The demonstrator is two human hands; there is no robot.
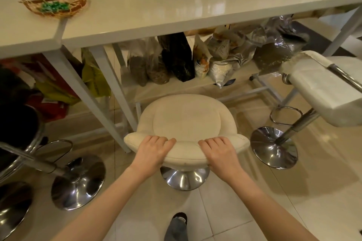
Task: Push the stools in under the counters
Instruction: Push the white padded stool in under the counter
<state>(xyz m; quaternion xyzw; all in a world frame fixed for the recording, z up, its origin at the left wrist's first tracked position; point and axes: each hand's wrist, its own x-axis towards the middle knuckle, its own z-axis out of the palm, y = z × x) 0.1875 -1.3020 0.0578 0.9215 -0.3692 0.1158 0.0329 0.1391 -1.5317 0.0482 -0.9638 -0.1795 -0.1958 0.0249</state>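
The long white counter (195,2) runs across the top of your view, with a second counter (29,31) butted against its left end. Beneath the long one a low shelf (176,87) holds a row of bags (177,58). Right in front of you stands the cream stool (187,121), its seat out clear of the counter's edge and its chrome base (184,179) on the tiled floor (225,211). Another white stool (323,92) sits off to your right, tilted in the frame, also outside the counter. At the left edge there is a dark stool (17,123) with chrome bases near it. A wicker basket (55,7) with something green inside rests across the join between the two counters. Your left hand (154,150) and right hand (220,152) both lie on the cream stool's low backrest, fingers (213,141) curled over its top edge, each gripping the padding. Your shoe (179,218) shows at the bottom.
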